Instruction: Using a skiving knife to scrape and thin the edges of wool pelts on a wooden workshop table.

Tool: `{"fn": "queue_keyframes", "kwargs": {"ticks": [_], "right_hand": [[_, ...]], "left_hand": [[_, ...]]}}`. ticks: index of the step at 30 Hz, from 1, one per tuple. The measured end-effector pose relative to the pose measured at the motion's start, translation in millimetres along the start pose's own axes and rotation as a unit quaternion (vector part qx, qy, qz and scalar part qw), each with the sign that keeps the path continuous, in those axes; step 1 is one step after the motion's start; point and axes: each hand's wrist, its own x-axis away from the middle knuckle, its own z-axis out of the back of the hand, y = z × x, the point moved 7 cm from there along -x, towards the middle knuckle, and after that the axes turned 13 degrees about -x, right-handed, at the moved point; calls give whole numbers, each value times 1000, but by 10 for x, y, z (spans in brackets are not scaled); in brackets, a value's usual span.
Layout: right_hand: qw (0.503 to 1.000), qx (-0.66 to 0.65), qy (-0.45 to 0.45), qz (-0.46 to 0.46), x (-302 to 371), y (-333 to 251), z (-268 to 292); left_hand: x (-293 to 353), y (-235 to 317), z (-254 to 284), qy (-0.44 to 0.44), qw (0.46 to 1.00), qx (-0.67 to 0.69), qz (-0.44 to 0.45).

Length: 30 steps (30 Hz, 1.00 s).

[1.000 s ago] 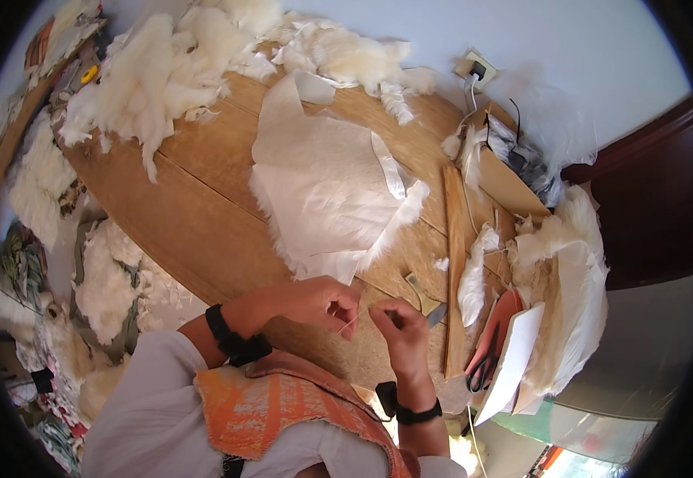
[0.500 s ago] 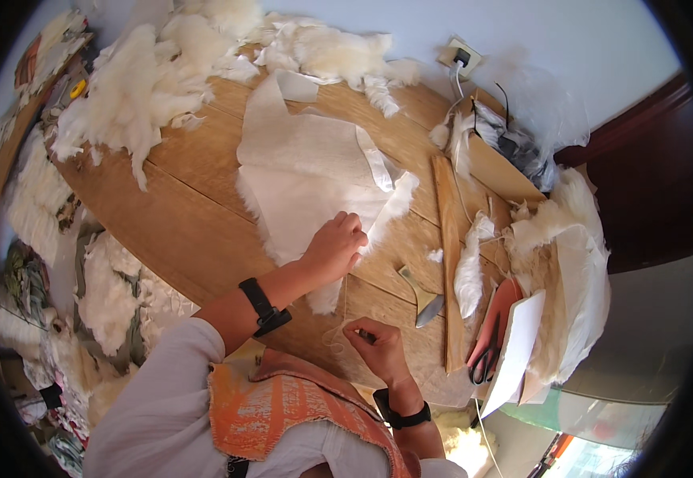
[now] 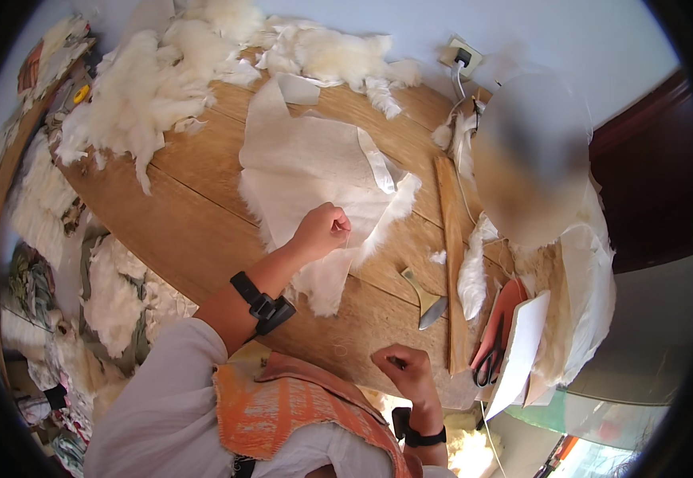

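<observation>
A pale sheepskin piece (image 3: 306, 159) lies on the wooden table, skin side up, with white wool fringing its edges. My left hand (image 3: 322, 229) is closed in a pinch over its lower part, and a fine pale thread (image 3: 346, 241) hangs at the fingertips. Closer to my body, my right hand (image 3: 406, 372) is closed above the table's near edge, apart from the skin. Whatever its curled fingers hold is too small to make out. Between the right hand and the skin lies a fan-shaped blade tool (image 3: 424, 299).
A wooden strip (image 3: 451, 271) and a tuft of white wool (image 3: 472, 275) lie right of the blade. Black-handled scissors (image 3: 488, 366) rest by a white board (image 3: 519, 358). Loose fleece (image 3: 143, 103) heaps along the back left. A plugged-in socket (image 3: 461, 56) is on the wall.
My left hand has moved slightly left and up, off the skin's right edge. My right hand has drawn right and down, widening the gap. More of the skin's lower end shows.
</observation>
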Motion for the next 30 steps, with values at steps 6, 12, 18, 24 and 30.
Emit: {"fn": "queue_keyframes", "kwargs": {"ticks": [6,12,18,24,30], "right_hand": [[968,-86,-226,69,436,-759,-112],[895,-102,-397,176,703,-1255,-290],[984,79,-134,83,27,-918,-120],[970,171,57,162,-1519,-693,-199],[951,300,2,72,-1834,-270,-239]], "left_hand": [[174,58,76,99,988,-112,-40],[242,139,34,105,986,-117,-60],[418,157,68,109,987,-93,-71],[424,125,101,92,989,-99,-52],[389,118,156,131,988,-60,-57]]}}
